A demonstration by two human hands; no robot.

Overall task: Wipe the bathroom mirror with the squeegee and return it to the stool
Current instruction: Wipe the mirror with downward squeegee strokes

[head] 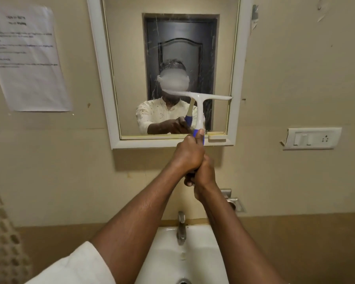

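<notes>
A white squeegee (199, 111) with a blue grip stands upright against the white-framed mirror (115, 89). Its blade lies level across the lower right of the glass and reaches the right frame. My left hand (190, 153) grips the blue handle with the thumb up along it. My right hand (205, 175) wraps round the handle just below and under the left hand. Streaks and droplets show on the glass above the blade. The stool is out of view.
A white basin (162, 253) with a metal tap (181, 226) sits directly under my arms. A printed paper sheet (27, 58) hangs on the wall at left. A switch and socket plate (313, 138) is at right, and a metal fitting (233, 199) is below it.
</notes>
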